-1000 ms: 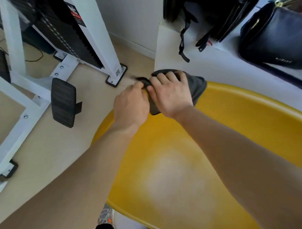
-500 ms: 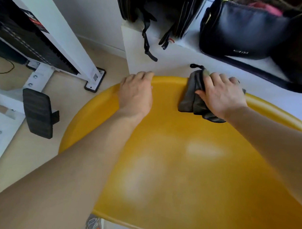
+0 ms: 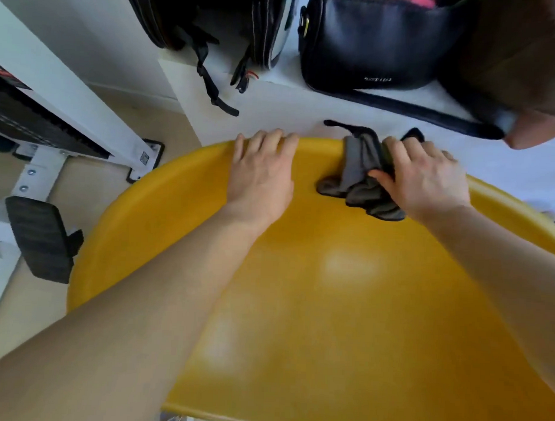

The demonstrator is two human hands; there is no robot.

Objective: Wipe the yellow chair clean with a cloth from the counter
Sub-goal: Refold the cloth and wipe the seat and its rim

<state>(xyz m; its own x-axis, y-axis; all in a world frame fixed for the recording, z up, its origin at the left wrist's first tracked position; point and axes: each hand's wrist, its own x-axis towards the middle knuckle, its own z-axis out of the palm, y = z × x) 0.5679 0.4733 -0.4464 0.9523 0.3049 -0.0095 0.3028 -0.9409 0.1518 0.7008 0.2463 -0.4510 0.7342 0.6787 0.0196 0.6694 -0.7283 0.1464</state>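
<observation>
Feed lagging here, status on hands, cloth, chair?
Left hand flat, bracing chair rim. Right hand presses grey cloth over top rim. Nothing blocking.

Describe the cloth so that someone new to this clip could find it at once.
Start at the big yellow chair filling the lower frame. On its far rim, under the right hand, lies the cloth. It is grey, crumpled and draped over the rim, unlike the glossy black bags behind.
</observation>
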